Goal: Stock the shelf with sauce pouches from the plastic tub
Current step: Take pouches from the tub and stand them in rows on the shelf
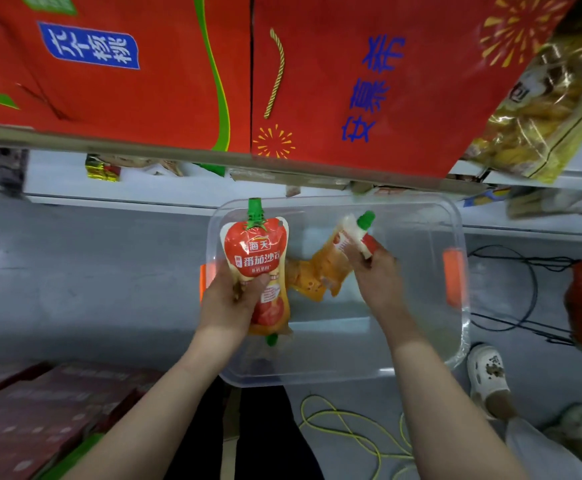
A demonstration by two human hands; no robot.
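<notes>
A: Left hand [229, 299], fingers clenched on a tomato pouch [255, 252], cap up, a second behind it – stacked, likely for one trip.

B: Right hand [376, 271] pinches another pouch [350, 237] near its cap, over the clear tub [455, 306]; shelf [178, 155] above.

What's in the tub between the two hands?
In the head view, an orange pouch lies in the tub between the left hand and right hand.

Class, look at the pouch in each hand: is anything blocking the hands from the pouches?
Nothing visible. The left hand already grips an upright sauce pouch, the right hand another pouch, both above the plastic tub.
</notes>
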